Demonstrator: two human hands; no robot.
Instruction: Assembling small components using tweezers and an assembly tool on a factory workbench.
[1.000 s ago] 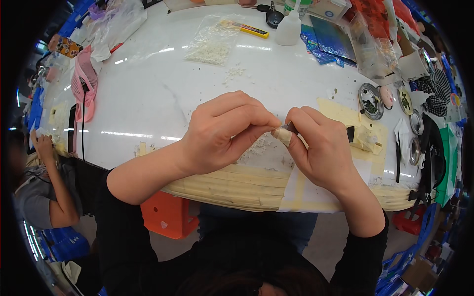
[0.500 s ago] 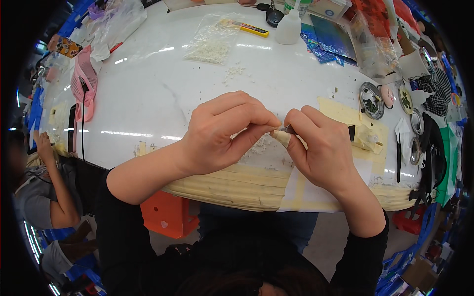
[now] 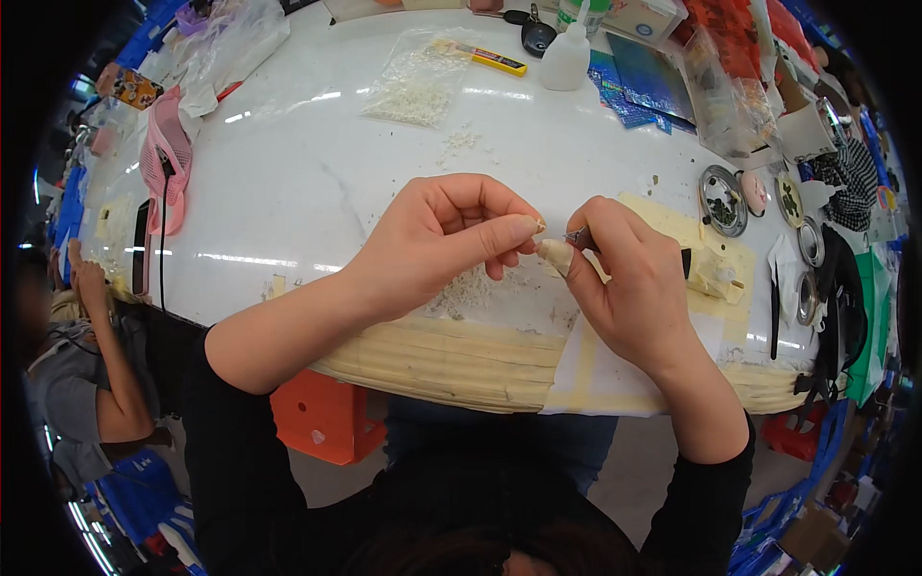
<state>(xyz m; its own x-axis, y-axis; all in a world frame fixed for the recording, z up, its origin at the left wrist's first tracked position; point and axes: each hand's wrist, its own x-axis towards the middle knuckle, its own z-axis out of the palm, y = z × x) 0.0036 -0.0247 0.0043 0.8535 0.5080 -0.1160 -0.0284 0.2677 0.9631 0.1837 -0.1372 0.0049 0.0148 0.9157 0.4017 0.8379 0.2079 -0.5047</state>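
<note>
My left hand [image 3: 442,235] is above the table's near side, thumb and forefinger pinched around a tiny pale piece [image 3: 541,227], too small to name. To its right, my right hand [image 3: 629,278] is closed around a small dark-handled tool with a grey metal tip [image 3: 579,238]. That tip points at the pinched piece, with a narrow gap between them. Pale wrapping [image 3: 555,255] covers the end of my right thumb. Beneath my hands lies a scatter of small white bits [image 3: 471,293]; my fingers hide part of it.
Farther back are a clear bag [image 3: 413,96] of white bits, a yellow utility knife [image 3: 499,61] and a white squeeze bottle [image 3: 565,60]. Round metal tins [image 3: 722,200] stand at right, near a taped yellow sheet [image 3: 706,230]. A pink mesh item [image 3: 165,158] lies left. Another person [image 3: 91,355] sits at far left.
My left thumb has slid up over the forefinger, and the other fingers have spread a little below. The tool's metal tip shows more, and my hands have moved slightly apart.
</note>
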